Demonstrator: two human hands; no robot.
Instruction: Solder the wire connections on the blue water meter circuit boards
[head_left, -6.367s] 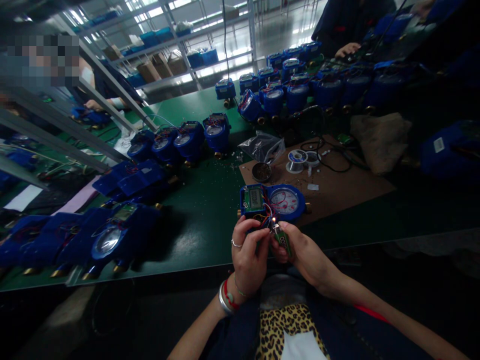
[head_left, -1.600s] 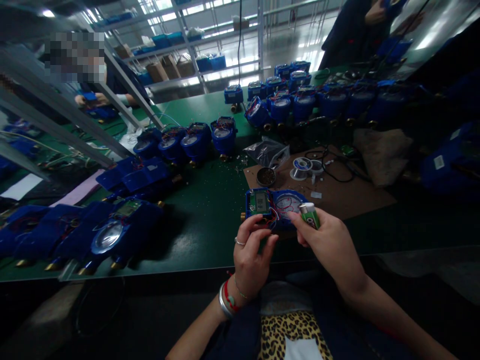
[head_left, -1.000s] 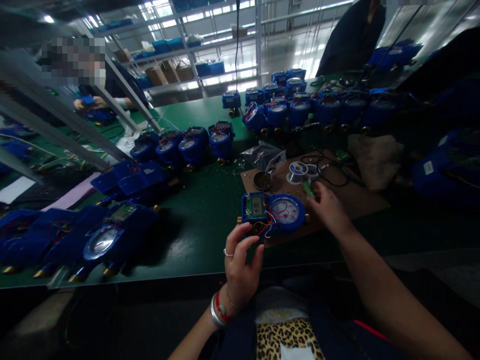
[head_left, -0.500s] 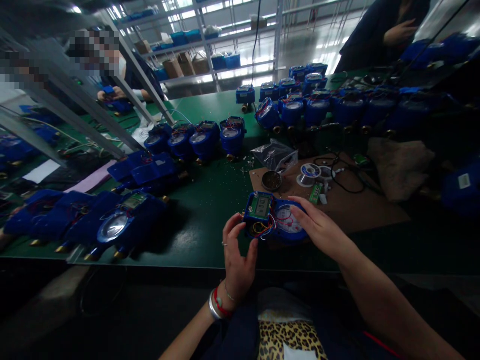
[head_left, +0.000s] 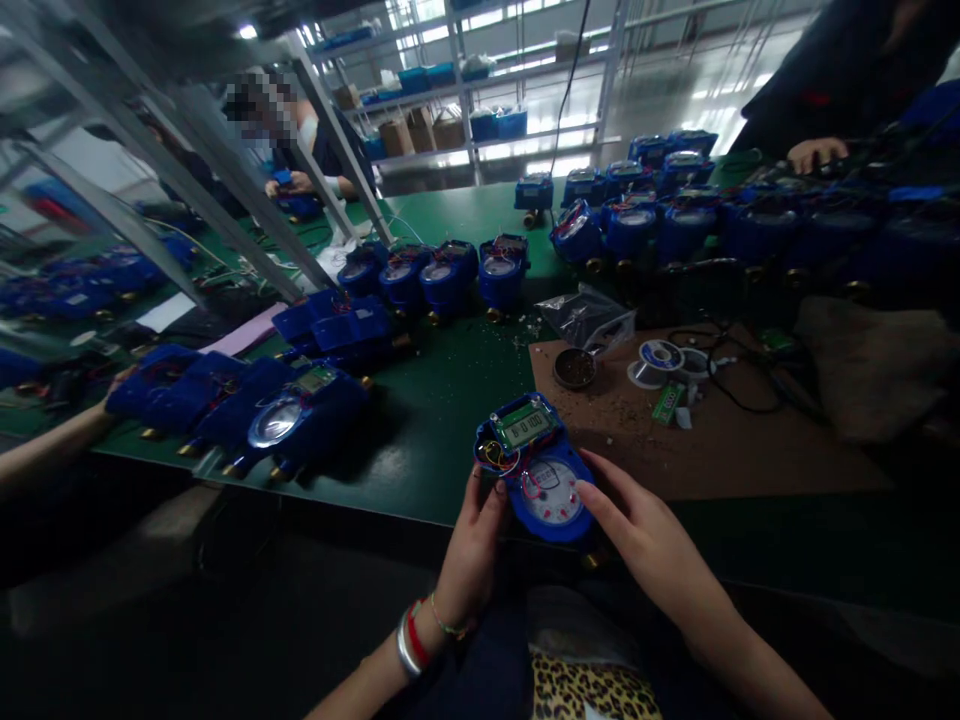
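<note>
A blue water meter (head_left: pixel 541 478) with a round white dial, a small green display and loose coloured wires sits at the near edge of the green table (head_left: pixel 442 400). My left hand (head_left: pixel 474 545) grips its left side, fingers curled near the wires. My right hand (head_left: pixel 639 525) holds its right side, fingers against the dial housing. A green lighter (head_left: pixel 666 402) lies on the brown mat (head_left: pixel 720 440) behind, apart from both hands.
Several blue meters (head_left: pixel 442 275) stand in rows across the table and at the left (head_left: pixel 277 420). On the mat are a solder spool (head_left: pixel 658 357), a small round tin (head_left: pixel 575 368) and a plastic bag (head_left: pixel 585 315). Other people work at the far left and right. A metal rack slants at the left.
My right hand put the green lighter down on the mat and came back to the meter. Both hands turned the meter and drew it toward the table edge. The view shifted left.
</note>
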